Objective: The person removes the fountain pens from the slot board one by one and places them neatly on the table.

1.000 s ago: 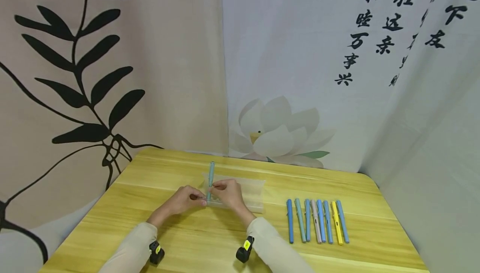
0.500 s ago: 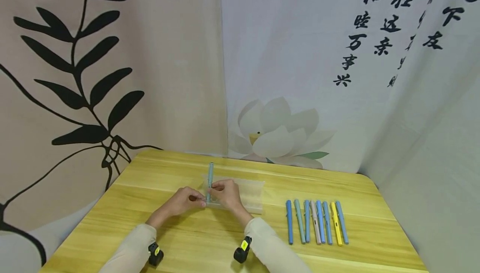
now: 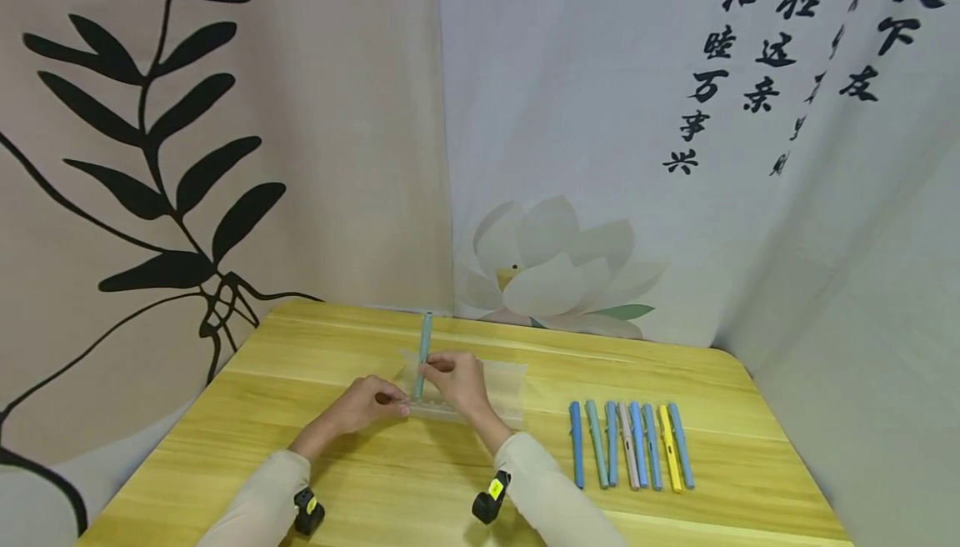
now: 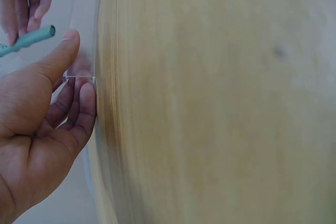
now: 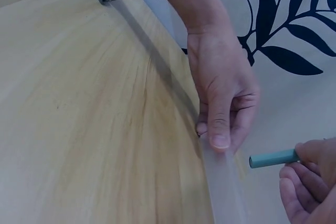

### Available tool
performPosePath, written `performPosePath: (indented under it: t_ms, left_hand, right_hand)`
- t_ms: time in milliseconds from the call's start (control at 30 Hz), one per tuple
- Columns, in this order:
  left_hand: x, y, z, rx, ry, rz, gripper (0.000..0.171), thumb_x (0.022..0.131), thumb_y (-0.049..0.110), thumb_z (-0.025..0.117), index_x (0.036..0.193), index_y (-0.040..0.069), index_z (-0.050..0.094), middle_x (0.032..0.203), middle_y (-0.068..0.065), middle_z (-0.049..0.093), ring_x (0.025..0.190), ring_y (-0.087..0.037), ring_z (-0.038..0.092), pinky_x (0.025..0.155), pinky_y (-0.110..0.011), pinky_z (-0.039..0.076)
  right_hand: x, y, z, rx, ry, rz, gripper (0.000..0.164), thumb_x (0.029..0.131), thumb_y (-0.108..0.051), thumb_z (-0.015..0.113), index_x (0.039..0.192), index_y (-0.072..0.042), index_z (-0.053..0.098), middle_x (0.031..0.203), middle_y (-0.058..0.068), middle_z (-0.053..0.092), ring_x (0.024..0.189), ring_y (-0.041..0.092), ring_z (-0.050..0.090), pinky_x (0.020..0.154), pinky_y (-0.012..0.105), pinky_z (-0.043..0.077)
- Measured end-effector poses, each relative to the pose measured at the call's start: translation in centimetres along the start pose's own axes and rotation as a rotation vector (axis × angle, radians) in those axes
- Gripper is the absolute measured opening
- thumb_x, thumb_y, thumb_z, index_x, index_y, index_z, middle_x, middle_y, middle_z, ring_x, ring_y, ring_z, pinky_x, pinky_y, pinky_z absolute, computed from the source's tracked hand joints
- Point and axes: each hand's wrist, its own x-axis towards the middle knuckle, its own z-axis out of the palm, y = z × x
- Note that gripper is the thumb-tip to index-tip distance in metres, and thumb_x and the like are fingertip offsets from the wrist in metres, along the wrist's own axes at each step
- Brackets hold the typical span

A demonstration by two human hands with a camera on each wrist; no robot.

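Observation:
A clear plastic stand [image 3: 504, 388] with a raised front strip lies near the middle of the table. At its left end my left hand [image 3: 367, 401] pinches the edge between thumb and fingers; the left wrist view shows the clear end piece [image 4: 80, 77] in that grip. My right hand [image 3: 459, 382] holds a teal pen [image 3: 426, 338] nearly upright above the stand's left part, pinched by thumb and fingertips. From the right wrist view, the pen's lower end [image 5: 260, 160] appears apart from the clear strip [image 5: 223, 187].
To the right, a row of capped pens lies side by side: several blue ones [image 3: 577, 447], a green one [image 3: 597, 447], a greyish-pink one [image 3: 628, 447] and a yellow one [image 3: 670, 451]. The wooden table [image 3: 420, 489] backs onto a printed curtain [image 3: 360, 155].
My right hand has lifted the teal pen a little, and its top stands higher than half a second ago. The left hand keeps its grip at the stand's left end.

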Motion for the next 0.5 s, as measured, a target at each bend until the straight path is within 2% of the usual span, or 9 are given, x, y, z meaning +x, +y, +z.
performPosePath:
  t_ms: [300,500]
  left_hand:
    - [0.0,-0.1,0.1,0.004,0.006,0.016,0.019,0.099,0.022,0.07,0.105,0.008,0.079,0.1,-0.001,0.076,0.088,-0.013,0.068,0.077,-0.025,0.055]
    - [0.0,-0.1,0.1,-0.011,0.005,0.014,0.018,0.098,0.022,0.071,0.105,0.007,0.079,0.097,-0.001,0.075,0.083,-0.011,0.066,0.073,-0.025,0.053]
  right_hand:
    - [-0.6,-0.5,-2.6,-0.005,-0.001,-0.01,0.021,0.094,-0.024,0.076,0.106,-0.007,0.08,0.098,0.005,0.078,0.09,0.019,0.074,0.077,0.034,0.059]
    - [-1.2,-0.5,-4.5,-0.024,0.02,0.002,0.024,0.095,-0.027,0.075,0.109,-0.009,0.08,0.1,0.005,0.078,0.092,0.02,0.074,0.079,0.036,0.059]
